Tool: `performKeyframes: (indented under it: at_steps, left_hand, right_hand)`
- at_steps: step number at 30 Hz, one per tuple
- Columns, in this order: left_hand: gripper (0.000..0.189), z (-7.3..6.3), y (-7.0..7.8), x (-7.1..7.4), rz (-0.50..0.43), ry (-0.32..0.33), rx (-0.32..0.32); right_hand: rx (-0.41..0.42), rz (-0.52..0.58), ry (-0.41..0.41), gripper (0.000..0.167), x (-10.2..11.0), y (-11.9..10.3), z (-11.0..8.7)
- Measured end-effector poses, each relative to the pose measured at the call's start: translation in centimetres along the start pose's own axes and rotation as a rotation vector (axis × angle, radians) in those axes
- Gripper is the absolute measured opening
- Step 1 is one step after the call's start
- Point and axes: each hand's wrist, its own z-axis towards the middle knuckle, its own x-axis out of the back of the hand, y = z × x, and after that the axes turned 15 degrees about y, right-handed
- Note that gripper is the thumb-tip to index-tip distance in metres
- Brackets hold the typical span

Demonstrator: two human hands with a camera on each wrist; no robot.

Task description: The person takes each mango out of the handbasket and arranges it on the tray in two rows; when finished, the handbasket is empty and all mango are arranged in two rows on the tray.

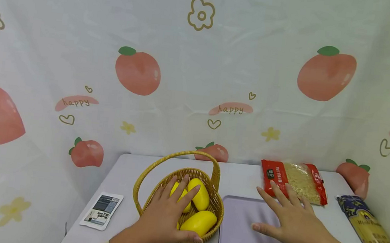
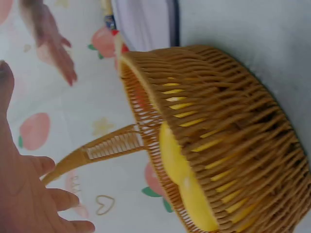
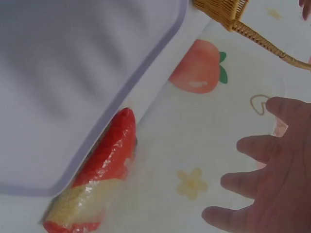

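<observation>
My left hand [image 1: 164, 218] is spread with straight fingers above a wicker basket [image 1: 218, 216] and holds nothing. Inside the basket lie several yellow mangoes [image 1: 199, 223], partly hidden by that hand in the head view. A tall arched handle [image 1: 161, 163] rises over the basket. In the left wrist view, a gap shows between the left hand [image 2: 29, 189] and the woven side [image 2: 228, 126]. My right hand [image 1: 295, 227], also spread and holding nothing, hovers over a flat lilac tray [image 1: 243, 239]. Its fingertips overlap the red-ended clear bag [image 1: 298, 181] of pale yellow contents in the head view.
A white packet with a dark printed label [image 1: 101, 211] lies on the table left of the basket. Along the right side lies a long blue-and-yellow package [image 1: 376, 238]. Behind the table hangs a white curtain [image 1: 201, 66] printed with peaches, hearts and flowers.
</observation>
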Motion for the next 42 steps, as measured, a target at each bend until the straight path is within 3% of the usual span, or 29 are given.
performKeyframes:
  at_steps: [4,13,16,19,22,25,30,35,37,39,42]
  left_hand:
    - [0.113,-0.5,0.3,1.3,-0.107,0.103,-0.065]
    - [0.096,-0.9,-0.5,4.3,-0.382,0.521,-0.313]
    - [0.092,-1.1,-0.9,5.3,-0.423,0.649,-0.331]
    - [0.087,-1.3,-1.4,6.1,-0.455,0.794,-0.31]
    - [0.083,-1.9,-2.1,6.3,-0.488,0.912,-0.244]
    - [0.08,-2.8,-3.1,5.6,-0.542,0.989,-0.172]
    - [0.075,-4.8,-5.2,2.7,-0.664,1.012,-0.002]
    - [0.066,-6.7,-6.7,-0.6,-0.824,0.902,0.293]
    - [0.062,-7.4,-7.1,-2.0,-0.862,0.819,0.45]
    - [0.059,-7.9,-7.7,-3.4,-0.93,0.729,0.567]
    - [0.06,-8.2,-8.3,-5.4,-1.028,0.596,0.69]
  right_hand:
    - [0.005,0.024,0.021,0.1,0.3,0.0,0.0]
    - [0.057,0.113,0.082,0.097,1.8,-1.5,0.0]
    - [0.056,0.13,0.086,0.098,2.2,-1.9,0.0]
    - [0.064,0.148,0.097,0.099,2.8,-2.2,0.0]
    - [0.1,0.185,0.137,0.099,3.4,-2.4,0.1]
    - [0.142,0.258,0.175,0.099,3.7,-2.5,0.3]
    - [0.189,0.529,0.161,0.09,3.6,-1.8,0.7]
    - [0.233,0.745,0.149,0.073,2.9,-1.4,1.0]
    - [0.25,0.807,0.151,0.07,2.5,-1.4,1.2]
    - [0.266,0.863,0.151,0.069,1.8,-1.3,1.4]
    - [0.273,0.959,0.126,0.069,0.8,-1.2,1.8]
